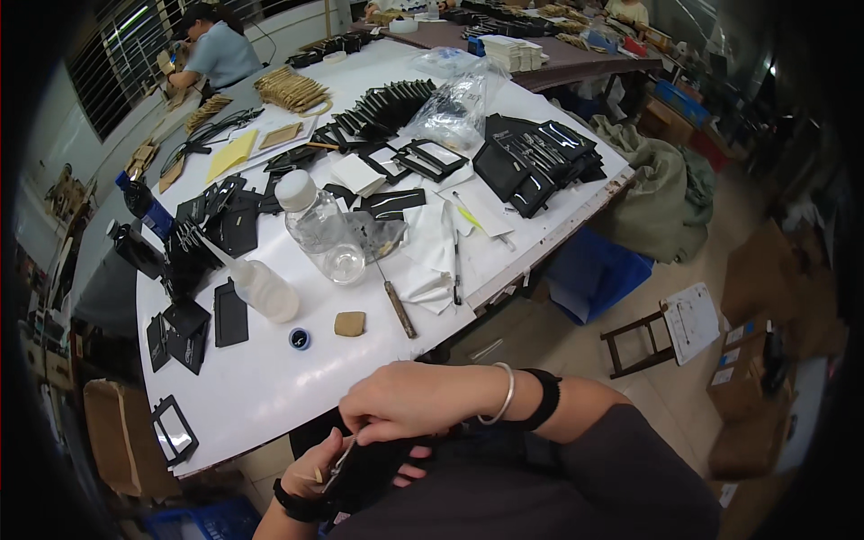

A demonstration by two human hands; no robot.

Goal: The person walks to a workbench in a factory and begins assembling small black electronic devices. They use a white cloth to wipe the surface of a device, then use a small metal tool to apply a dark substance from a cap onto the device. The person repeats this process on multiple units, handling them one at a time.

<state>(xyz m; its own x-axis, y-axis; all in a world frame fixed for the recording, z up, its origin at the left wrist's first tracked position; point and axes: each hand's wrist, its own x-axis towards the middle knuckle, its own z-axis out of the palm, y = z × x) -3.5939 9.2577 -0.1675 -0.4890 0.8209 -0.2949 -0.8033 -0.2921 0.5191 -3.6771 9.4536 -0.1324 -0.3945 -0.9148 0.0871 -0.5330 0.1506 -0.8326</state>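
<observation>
Close to my body, below the table's front edge, my left hand (317, 466) grips a black flat piece (371, 466), with fingertips showing past its far side. A thin pale edge runs along it, but its exact kind is hard to make out against my dark shirt. My right hand (396, 402) is closed, thumb and fingers pinching at the upper end of that piece. Whether a small tool sits in the pinch is hidden. On the table just beyond lie a tan block (350, 324), a small open jar of dark blue (300, 338) and an awl-like tool with a wooden handle (400, 310).
A white squeeze bottle (266, 290) and a clear white-capped bottle (324, 229) stand on the white table (261, 396). Black wallet-like pieces (540, 157) lie in stacks. A stool (643, 342) stands right. Another person (216, 54) works at the far left.
</observation>
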